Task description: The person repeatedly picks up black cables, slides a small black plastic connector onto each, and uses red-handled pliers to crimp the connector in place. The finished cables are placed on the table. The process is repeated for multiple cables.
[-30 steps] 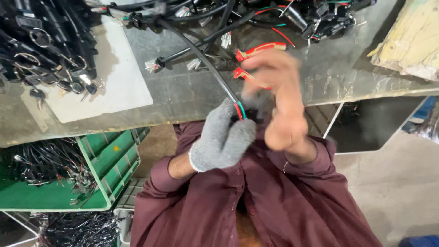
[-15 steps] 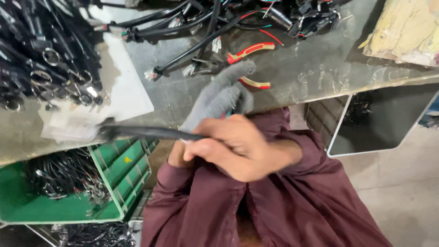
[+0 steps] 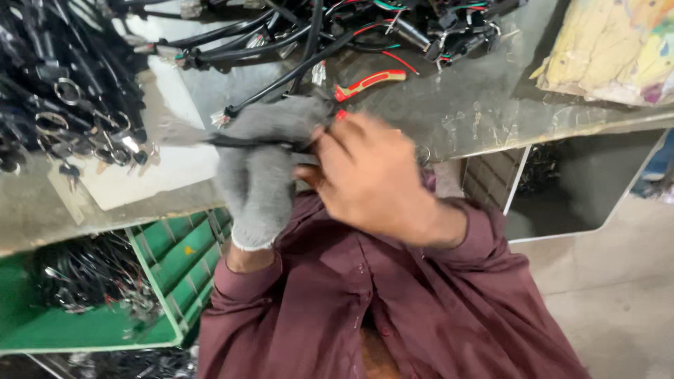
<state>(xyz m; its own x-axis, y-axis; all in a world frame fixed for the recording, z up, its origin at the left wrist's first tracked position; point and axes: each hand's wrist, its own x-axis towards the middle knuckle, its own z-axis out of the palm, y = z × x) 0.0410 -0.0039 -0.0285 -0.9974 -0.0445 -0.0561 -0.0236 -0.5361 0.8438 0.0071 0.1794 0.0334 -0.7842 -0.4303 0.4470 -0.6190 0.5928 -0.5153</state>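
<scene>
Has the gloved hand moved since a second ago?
Yes. The gloved left hand has gone up and left relative to the red-handled pliers on the bench; it was below them, over the chest, and now overlaps the bench edge.

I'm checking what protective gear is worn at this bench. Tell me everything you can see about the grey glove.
The grey glove is a knitted fabric work glove, light grey and a little fuzzy, with a paler ribbed cuff that ends at the wrist just above a maroon sleeve. It covers the left hand only; the right hand is bare. Its fingers are curled shut around a thin black cable that sticks out to the side. The bare hand presses against it from the right. It is held up in front of the grey workbench edge, slightly motion-blurred.
</scene>
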